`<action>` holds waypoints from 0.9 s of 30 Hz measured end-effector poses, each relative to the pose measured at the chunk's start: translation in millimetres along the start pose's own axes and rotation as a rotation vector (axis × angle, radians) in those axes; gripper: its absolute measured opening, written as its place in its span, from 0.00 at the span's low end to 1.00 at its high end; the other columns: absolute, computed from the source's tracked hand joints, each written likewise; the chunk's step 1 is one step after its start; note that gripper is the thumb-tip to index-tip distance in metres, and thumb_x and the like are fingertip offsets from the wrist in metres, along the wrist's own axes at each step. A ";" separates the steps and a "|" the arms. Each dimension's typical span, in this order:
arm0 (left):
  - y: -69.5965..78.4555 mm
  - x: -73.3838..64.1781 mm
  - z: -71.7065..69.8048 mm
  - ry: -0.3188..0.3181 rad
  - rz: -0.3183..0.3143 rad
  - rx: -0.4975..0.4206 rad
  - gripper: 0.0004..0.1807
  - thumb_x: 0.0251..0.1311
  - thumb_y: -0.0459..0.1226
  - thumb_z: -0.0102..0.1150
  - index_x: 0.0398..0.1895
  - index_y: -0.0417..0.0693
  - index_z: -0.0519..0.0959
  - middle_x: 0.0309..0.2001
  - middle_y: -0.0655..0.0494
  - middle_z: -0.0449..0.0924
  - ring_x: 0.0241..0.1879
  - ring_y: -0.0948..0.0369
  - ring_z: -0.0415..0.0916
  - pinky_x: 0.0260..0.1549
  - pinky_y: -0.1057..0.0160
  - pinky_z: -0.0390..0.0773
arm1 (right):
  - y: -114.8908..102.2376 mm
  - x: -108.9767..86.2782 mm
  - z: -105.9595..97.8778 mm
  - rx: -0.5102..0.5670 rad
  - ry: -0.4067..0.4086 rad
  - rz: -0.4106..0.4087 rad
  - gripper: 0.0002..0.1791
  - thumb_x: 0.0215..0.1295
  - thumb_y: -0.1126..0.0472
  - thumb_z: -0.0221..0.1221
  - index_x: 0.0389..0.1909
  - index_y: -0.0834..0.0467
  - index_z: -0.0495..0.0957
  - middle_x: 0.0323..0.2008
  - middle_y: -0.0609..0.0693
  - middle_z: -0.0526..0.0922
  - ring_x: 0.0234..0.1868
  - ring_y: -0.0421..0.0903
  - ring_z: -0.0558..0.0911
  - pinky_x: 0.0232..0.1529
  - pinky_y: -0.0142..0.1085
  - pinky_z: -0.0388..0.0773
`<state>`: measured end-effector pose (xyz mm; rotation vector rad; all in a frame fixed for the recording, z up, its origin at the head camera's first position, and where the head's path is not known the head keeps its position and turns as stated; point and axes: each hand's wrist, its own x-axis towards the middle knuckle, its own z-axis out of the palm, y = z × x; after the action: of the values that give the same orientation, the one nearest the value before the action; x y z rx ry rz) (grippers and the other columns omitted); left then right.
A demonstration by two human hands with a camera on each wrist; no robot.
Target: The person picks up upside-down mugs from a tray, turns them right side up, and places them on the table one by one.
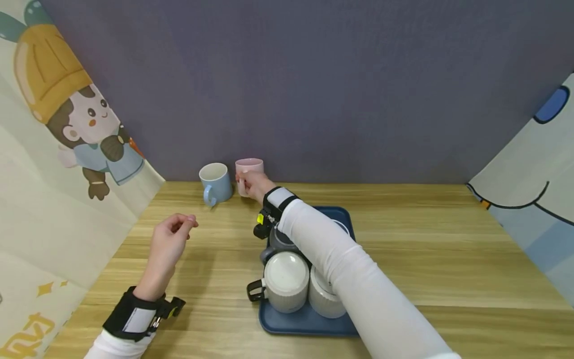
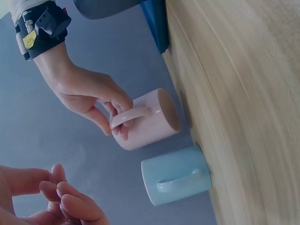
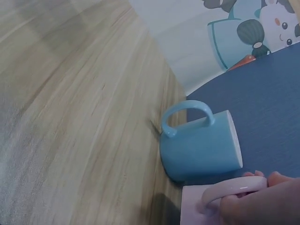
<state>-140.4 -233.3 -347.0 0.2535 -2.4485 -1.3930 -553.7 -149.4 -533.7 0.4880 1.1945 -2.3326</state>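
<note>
My right hand (image 1: pixel 255 184) pinches the handle of a pink mug (image 1: pixel 249 164) at the back of the table. In the left wrist view the mug's underside shows, and its base appears slightly off the wood. Just left of it, a light blue mug (image 1: pixel 218 185) stands upright, mouth up, with its handle toward me. My left hand (image 1: pixel 168 242) hovers over the left side of the table, fingers loosely curled and holding nothing. A blue tray (image 1: pixel 287 325) lies under my right forearm. On it are two ribbed off-white mugs, one black-handled (image 1: pixel 287 286), apparently upside down, and a grey mug (image 1: pixel 280 242).
A dark grey-blue panel (image 1: pixel 314 99) rises along the table's back edge. Cartoon-printed cloth (image 1: pixel 89 144) hangs at the left, and another printed cloth (image 1: pixel 529 164) at the right. My right sleeve covers part of the tray; a white rim (image 1: pixel 343 227) shows behind it.
</note>
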 end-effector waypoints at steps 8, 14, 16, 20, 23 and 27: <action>3.2 1.2 6.0 0.015 -0.023 -0.023 0.17 0.68 0.45 0.50 0.34 0.39 0.77 0.33 0.59 0.76 0.28 0.63 0.67 0.25 0.68 0.67 | 10.0 28.5 -1.9 -0.039 0.071 0.089 0.21 0.40 0.79 0.66 0.36 0.56 0.81 0.34 0.51 0.85 0.29 0.45 0.82 0.18 0.30 0.74; 4.0 2.5 7.6 0.010 -0.009 -0.013 0.18 0.69 0.45 0.49 0.35 0.37 0.77 0.32 0.61 0.75 0.28 0.64 0.67 0.26 0.68 0.68 | -4.8 -65.8 8.2 -0.014 0.045 0.127 0.15 0.48 0.75 0.66 0.36 0.58 0.79 0.32 0.51 0.84 0.24 0.41 0.78 0.16 0.29 0.71; 3.7 1.9 6.3 0.008 -0.006 -0.012 0.18 0.69 0.45 0.49 0.35 0.37 0.77 0.32 0.62 0.74 0.28 0.64 0.67 0.26 0.68 0.68 | -3.0 -56.5 7.4 -0.045 0.050 0.120 0.15 0.46 0.75 0.67 0.34 0.57 0.79 0.31 0.51 0.84 0.22 0.42 0.77 0.15 0.30 0.70; 1.5 1.4 3.3 0.004 0.002 -0.015 0.18 0.69 0.45 0.49 0.34 0.37 0.77 0.30 0.64 0.75 0.27 0.63 0.67 0.25 0.68 0.68 | 7.3 -4.5 0.6 -0.131 0.034 0.125 0.14 0.42 0.74 0.70 0.31 0.57 0.82 0.30 0.50 0.84 0.21 0.42 0.77 0.15 0.32 0.70; 0.4 0.8 1.6 -0.006 0.007 -0.014 0.18 0.69 0.45 0.49 0.34 0.37 0.77 0.30 0.63 0.76 0.28 0.62 0.68 0.25 0.68 0.68 | 5.9 -34.6 3.4 -0.152 0.033 0.135 0.10 0.47 0.70 0.70 0.31 0.57 0.82 0.30 0.50 0.84 0.21 0.41 0.77 0.16 0.31 0.71; 0.3 -0.6 -0.3 -0.017 0.003 -0.014 0.19 0.69 0.46 0.49 0.33 0.38 0.77 0.32 0.59 0.77 0.28 0.61 0.68 0.25 0.68 0.68 | -2.0 -118.8 17.7 -0.174 0.099 0.123 0.07 0.54 0.66 0.68 0.34 0.58 0.81 0.32 0.50 0.84 0.23 0.39 0.78 0.18 0.28 0.73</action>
<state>-139.7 -233.3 -346.7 0.2356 -2.4512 -1.4161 -458.5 -133.8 -462.2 0.6031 1.3586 -2.1005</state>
